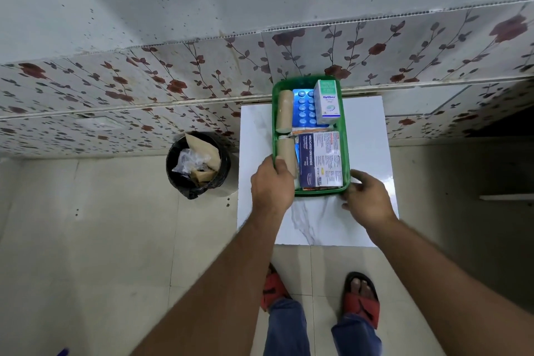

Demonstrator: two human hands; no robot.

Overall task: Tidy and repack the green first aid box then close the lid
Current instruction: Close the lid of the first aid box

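My left hand [271,183] is curled over the near left corner of the green first aid box [345,136], thumb inside the rim, touching the end of the nearer tan bandage roll [286,156]; I read it as gripping the box wall. My right hand [366,199] sits at the near right corner, fingers loosely bent against the outside of the box; whether it actually grips I cannot tell.

The box rests open on a white marble-look table [312,222], pushed toward the far edge so that its far end overhangs toward the flowered wall [144,89]. I see no lid from here.

Inside, a second tan roll [284,111] lies along the left wall in the far half, a blue blister pack [303,109] beside it, and a white Optibex carton [327,101] against the right wall. The near half holds a flat pack of medicated dressings [319,159], filling it to the right wall.

Bare tabletop is free to the right of the box and in front of it, with a narrower strip on the left. A black bin [198,163] stands on the floor just left of the table.
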